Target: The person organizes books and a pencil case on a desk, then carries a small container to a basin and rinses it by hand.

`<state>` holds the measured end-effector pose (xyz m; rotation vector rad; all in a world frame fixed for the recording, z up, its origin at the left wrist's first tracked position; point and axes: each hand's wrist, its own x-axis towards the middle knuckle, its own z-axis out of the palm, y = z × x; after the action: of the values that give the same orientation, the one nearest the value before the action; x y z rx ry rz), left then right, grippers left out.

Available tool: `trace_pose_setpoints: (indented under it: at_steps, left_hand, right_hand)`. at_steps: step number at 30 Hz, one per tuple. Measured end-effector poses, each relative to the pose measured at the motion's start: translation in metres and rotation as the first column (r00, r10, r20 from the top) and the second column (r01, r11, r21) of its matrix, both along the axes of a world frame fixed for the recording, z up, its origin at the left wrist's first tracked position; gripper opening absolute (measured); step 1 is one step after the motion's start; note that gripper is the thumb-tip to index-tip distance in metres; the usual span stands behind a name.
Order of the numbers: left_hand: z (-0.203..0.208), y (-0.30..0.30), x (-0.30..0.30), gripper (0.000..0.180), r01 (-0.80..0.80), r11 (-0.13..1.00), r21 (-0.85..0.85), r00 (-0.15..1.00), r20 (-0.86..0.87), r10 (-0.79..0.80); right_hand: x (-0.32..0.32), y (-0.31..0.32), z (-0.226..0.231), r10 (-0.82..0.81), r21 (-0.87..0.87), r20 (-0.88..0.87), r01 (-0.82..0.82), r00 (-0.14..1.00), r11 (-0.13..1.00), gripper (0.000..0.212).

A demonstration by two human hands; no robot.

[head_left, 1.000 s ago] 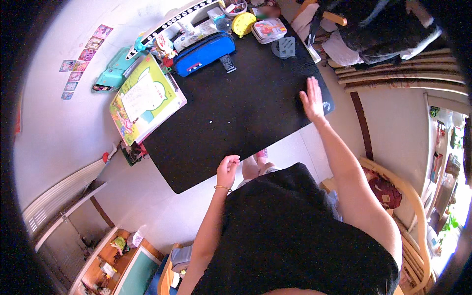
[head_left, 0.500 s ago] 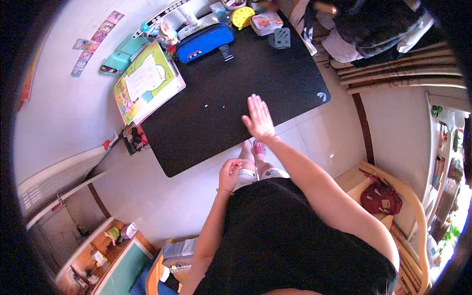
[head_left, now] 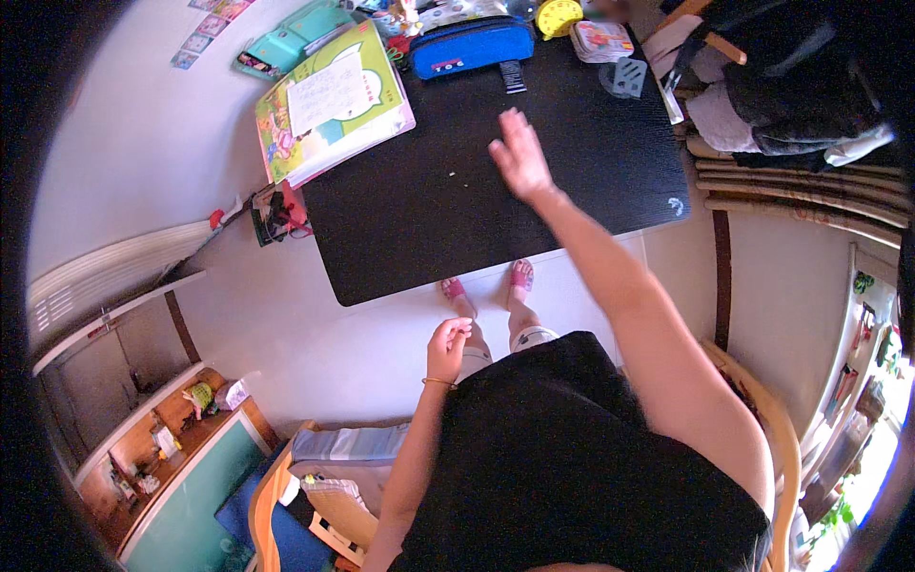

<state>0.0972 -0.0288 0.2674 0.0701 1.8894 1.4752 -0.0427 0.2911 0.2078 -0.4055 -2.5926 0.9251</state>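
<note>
Right grip [head_left: 522, 157]: flat, fingers extended, nothing visibly held; above or on grained black counter [head_left: 591, 181], contact unclear. Left grip [head_left: 448, 345]: loosely curled, contents unclear, off near edge. Small white scraps [head_left: 452, 174] on counter, left of right grip. Oblong blue case [head_left: 472, 50] at back; smooth pale floor [head_left: 381, 357].

Before you, the counter [head_left: 400, 238]: books [head_left: 334, 119] on its left, pencil case [head_left: 472, 50] at the back — your right hand [head_left: 522, 160] over its middle, left hand [head_left: 447, 349] nearer you.
</note>
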Motion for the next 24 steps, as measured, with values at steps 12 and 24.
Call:
trace_pose_setpoints:
  at_steps: [12, 24]
  left_hand:
    - [-0.007, -0.061, -0.028, 0.02, 0.104, 0.994, -0.035, 0.994, -0.015, -0.105]
    - [-0.004, -0.148, -0.086, 0.021, 0.13, 0.991, -0.043, 0.991, 0.035, -0.128]
  right_hand:
    - [-0.033, -0.068, 0.004, 0.229, 0.35, 0.266, -0.315, 0.936, 0.882, 0.058]
    - [-0.017, -0.27, 0.024, 0.378, 0.195, 0.268, -0.434, 0.886, 0.879, 0.06]
